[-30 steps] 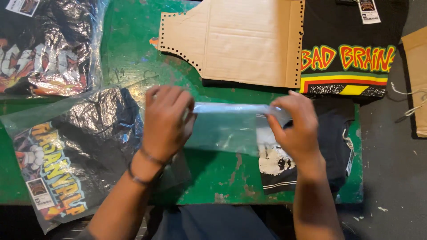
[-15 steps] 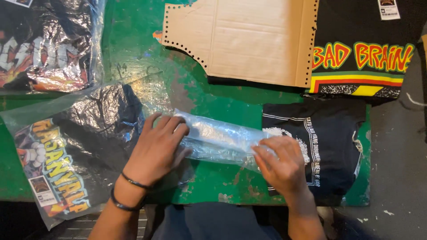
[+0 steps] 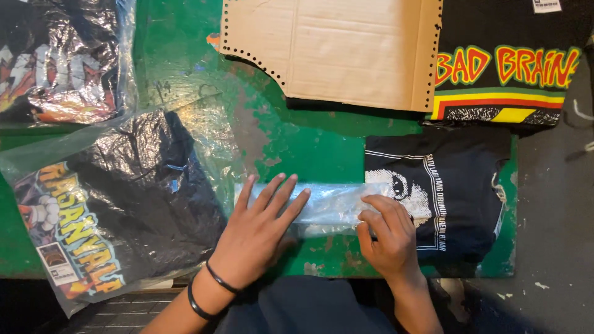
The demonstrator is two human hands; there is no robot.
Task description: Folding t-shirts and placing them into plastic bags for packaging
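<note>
My left hand (image 3: 260,232) lies flat, fingers spread, on a folded clear plastic bag (image 3: 331,201) that rests on the green table (image 3: 315,148). My right hand (image 3: 387,238) presses the bag's right end with bent fingers, at the left edge of a folded black shirt with a white face print (image 3: 451,192). The bag is a narrow strip running left to right between both hands. Two black bands circle my left wrist.
A bagged black shirt with a colourful print (image 3: 105,210) lies at the left, another bagged shirt (image 3: 59,59) at the top left. A perforated cardboard sheet (image 3: 337,49) sits at the top, partly over a black shirt with red and yellow lettering (image 3: 507,68).
The plastic bag was held up between both hands; now it is folded narrower and pressed flat on the table. Both hands moved down toward the table's near edge.
</note>
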